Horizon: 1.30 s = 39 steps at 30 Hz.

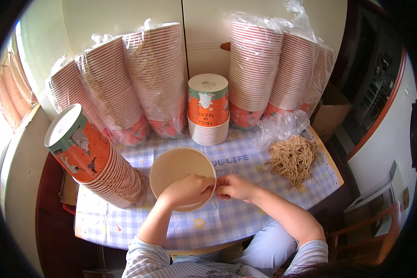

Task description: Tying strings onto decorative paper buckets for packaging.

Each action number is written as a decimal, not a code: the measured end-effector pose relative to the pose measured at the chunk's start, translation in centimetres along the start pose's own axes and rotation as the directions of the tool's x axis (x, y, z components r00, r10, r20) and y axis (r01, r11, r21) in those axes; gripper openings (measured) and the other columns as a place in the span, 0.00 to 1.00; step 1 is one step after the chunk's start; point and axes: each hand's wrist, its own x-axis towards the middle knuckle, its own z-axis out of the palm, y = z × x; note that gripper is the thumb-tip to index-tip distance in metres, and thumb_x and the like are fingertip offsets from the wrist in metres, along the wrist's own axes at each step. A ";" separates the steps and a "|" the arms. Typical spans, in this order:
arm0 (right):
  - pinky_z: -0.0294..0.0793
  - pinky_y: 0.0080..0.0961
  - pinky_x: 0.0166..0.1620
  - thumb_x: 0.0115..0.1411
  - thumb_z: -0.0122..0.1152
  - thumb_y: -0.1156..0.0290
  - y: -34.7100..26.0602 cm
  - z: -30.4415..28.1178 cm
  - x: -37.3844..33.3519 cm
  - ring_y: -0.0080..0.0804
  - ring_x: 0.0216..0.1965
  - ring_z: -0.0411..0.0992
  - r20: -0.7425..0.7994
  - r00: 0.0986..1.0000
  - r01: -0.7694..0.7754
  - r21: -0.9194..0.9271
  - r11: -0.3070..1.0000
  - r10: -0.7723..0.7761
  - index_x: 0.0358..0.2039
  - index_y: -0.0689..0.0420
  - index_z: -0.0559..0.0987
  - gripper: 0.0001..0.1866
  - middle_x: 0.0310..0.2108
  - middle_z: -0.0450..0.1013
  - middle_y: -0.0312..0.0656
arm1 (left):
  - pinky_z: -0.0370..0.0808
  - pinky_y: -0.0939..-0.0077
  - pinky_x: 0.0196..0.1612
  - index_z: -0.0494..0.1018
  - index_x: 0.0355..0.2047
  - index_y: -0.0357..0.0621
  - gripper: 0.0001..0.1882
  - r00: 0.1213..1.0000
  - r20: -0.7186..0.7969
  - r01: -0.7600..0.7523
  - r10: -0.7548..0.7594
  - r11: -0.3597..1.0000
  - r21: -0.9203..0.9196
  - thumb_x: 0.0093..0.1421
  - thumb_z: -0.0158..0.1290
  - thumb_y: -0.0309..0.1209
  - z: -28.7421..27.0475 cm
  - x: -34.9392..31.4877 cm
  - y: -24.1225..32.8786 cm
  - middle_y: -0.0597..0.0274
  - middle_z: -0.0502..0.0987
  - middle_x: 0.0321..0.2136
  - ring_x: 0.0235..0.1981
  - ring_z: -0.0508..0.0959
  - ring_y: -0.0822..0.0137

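Observation:
A large paper bucket [171,162] stands mouth up on the table in front of me, its cream inside facing me. My left hand [190,189] reaches over the bucket's mouth, and its closed fingers grip the right side of the rim. Just outside that same rim, my right hand [236,187] is closed in a pinch, with its fingertips close to the left ones. Whatever lies between the right fingertips is too small to make out. A loose pile of tan cords [293,160] rests to the right, beside a crumpled clear plastic bag [282,125].
A blue-and-white checked tablecloth [245,222] covers the table. An orange and green stack of upturned buckets [85,148], with cords hanging along it, leans at left. A shorter upturned stack [208,109] stands at centre back. Tall plastic-wrapped bucket stacks [155,69] line the back on both sides.

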 end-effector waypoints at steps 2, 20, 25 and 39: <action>0.60 0.14 0.26 0.55 0.52 0.67 -0.7 0.7 -0.4 0.16 0.23 0.62 0.011 0.998 -0.054 0.009 0.998 0.054 0.29 0.56 0.73 0.07 0.22 0.67 0.30 | 0.69 0.61 0.30 0.70 0.25 0.42 0.06 0.999 0.038 0.021 -0.022 0.999 0.025 0.50 0.46 0.30 -0.6 -0.3 0.7 0.51 0.74 0.22 0.25 0.74 0.51; 0.63 0.14 0.31 0.57 0.51 0.65 -0.4 -0.2 -0.8 0.16 0.27 0.63 0.050 0.999 0.006 -0.115 0.993 0.000 0.32 0.58 0.75 0.10 0.25 0.68 0.30 | 0.68 0.76 0.23 0.67 0.21 0.40 0.01 0.950 -0.289 -0.207 0.123 0.936 -0.284 0.46 0.47 0.23 -1.0 -0.4 0.9 0.62 0.72 0.18 0.19 0.72 0.68; 0.63 0.14 0.31 0.58 0.51 0.64 -0.1 -0.4 -0.9 0.15 0.26 0.62 0.068 0.997 0.048 -0.175 0.983 -0.036 0.32 0.57 0.75 0.10 0.27 0.69 0.29 | 0.66 0.82 0.22 0.66 0.22 0.39 0.03 0.993 -0.121 -0.077 -0.007 0.736 -0.673 0.51 0.44 0.24 -0.4 -0.2 0.2 0.65 0.71 0.18 0.19 0.69 0.76; 0.64 0.14 0.33 0.55 0.51 0.70 -3.1 -1.6 -3.2 0.15 0.27 0.64 0.011 0.959 0.282 -0.093 0.955 -0.283 0.26 0.61 0.74 0.08 0.24 0.70 0.31 | 0.66 0.83 0.23 0.70 0.26 0.36 0.07 0.987 -0.076 0.065 -0.140 0.791 -0.608 0.55 0.47 0.28 0.4 0.6 0.2 0.67 0.71 0.20 0.21 0.68 0.79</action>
